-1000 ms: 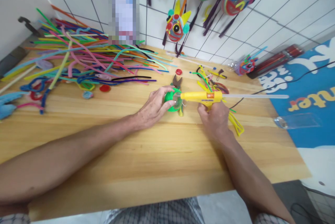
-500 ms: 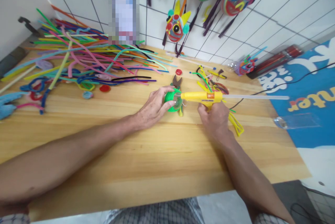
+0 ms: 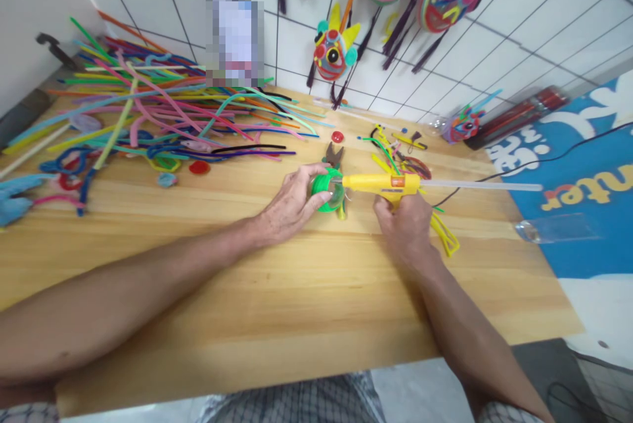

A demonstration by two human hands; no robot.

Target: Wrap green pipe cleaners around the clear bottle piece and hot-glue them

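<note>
Near the middle of the wooden table (image 3: pixel 297 298), my left hand (image 3: pixel 291 207) grips a round green piece (image 3: pixel 324 191) with a clear part on its right side. My right hand (image 3: pixel 406 222) is wrapped round the handle of a yellow glue gun (image 3: pixel 376 183). The gun points left, its nozzle tip at the green piece; whether it touches cannot be made out. A long clear glue stick (image 3: pixel 479 185) sticks out of its back end. Pliers (image 3: pixel 334 155) lie just beyond the green piece, partly hidden by it.
Colourful pipe cleaners (image 3: pixel 163 100) are heaped at the back left. A red disc (image 3: pixel 337 137) lies behind the pliers. Decorated masks (image 3: pixel 333 54) hang on the tiled wall. A dark red bottle (image 3: pixel 524 116), a cable and a clear plastic item (image 3: pixel 558 228) are at the right.
</note>
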